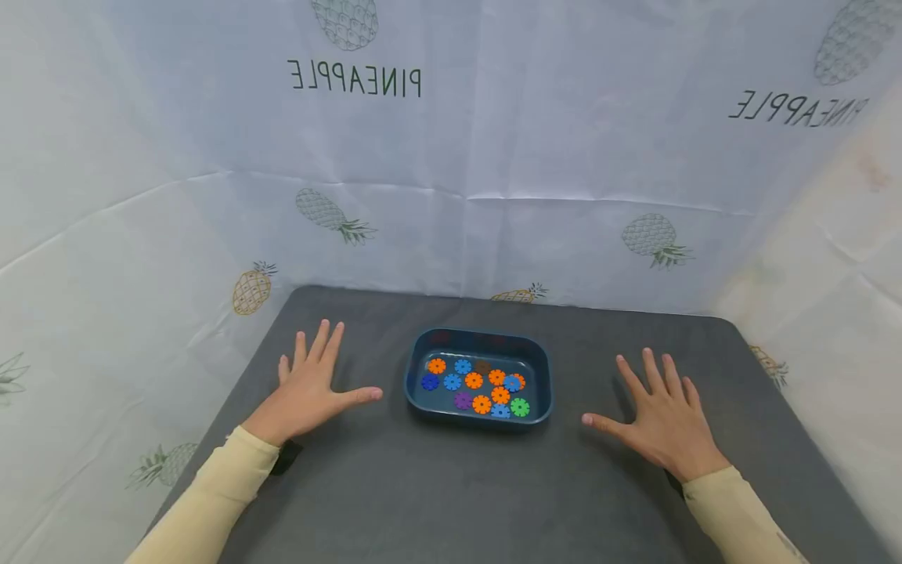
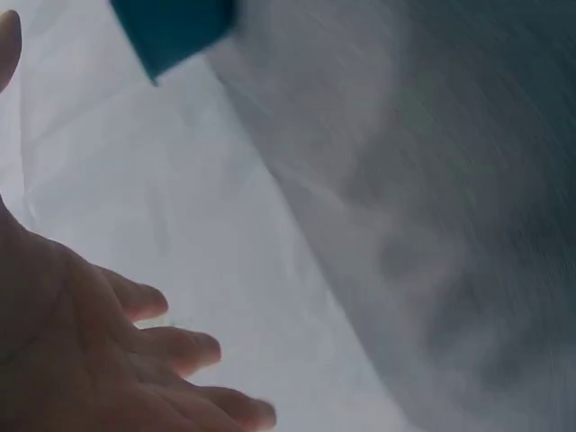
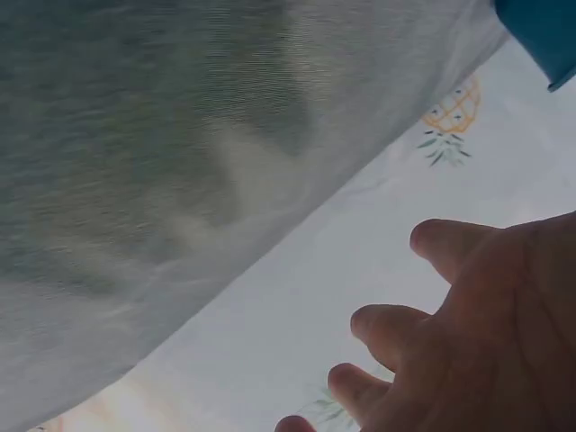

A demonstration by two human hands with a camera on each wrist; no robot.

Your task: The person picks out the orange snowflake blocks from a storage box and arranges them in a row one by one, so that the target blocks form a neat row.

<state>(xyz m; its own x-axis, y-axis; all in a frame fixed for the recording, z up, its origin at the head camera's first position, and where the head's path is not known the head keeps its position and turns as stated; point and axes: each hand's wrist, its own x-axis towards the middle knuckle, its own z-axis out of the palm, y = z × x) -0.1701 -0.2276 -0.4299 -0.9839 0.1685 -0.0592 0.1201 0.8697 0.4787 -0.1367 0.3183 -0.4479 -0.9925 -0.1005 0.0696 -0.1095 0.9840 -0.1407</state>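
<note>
A dark blue rectangular tray (image 1: 479, 337) stands on the grey table, holding several small notched plastic discs. Among them are an orange disc (image 1: 437, 366), a purple disc (image 1: 463, 400), a green disc (image 1: 520, 406) and a dark blue disc (image 1: 430, 381). To the tray's left, my left hand (image 1: 313, 395) is spread with straight fingers and holds nothing. My right hand (image 1: 664, 423), spread likewise, is to the right of the tray and apart from it. Each wrist view catches a tray corner at its top, beyond the left hand (image 2: 99, 351) and the right hand (image 3: 486, 333).
The grey tabletop (image 1: 423, 501) has rounded far corners. A white curtain (image 1: 451, 133) printed with pineapples and mirrored lettering hangs behind the table and along both sides.
</note>
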